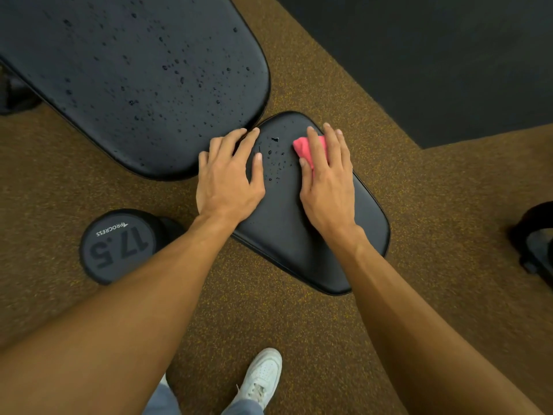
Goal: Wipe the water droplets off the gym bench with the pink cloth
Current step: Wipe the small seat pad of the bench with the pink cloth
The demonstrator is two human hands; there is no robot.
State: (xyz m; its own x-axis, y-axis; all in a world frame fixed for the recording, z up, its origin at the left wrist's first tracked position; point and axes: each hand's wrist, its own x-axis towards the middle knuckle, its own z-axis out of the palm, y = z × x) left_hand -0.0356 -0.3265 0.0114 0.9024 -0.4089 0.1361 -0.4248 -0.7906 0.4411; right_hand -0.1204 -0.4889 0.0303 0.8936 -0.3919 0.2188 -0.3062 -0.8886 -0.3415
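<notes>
The black gym bench has a small seat pad [299, 235] in the middle of the head view and a long back pad [134, 70] at the upper left. Water droplets [275, 157] dot the far end of the seat pad, and many more cover the back pad. My right hand [327, 181] presses the pink cloth [303, 146] flat onto the seat pad with straight fingers, right of the droplets. My left hand [229, 178] rests flat on the seat pad's left edge, fingers spread, its fingertips near the gap between the pads.
A black 17.5 dumbbell [118, 245] lies on the brown speckled floor left of the seat pad. A dark mat [449, 55] covers the upper right. A black object [535, 241] sits at the right edge. My white shoe [261, 377] stands below the bench.
</notes>
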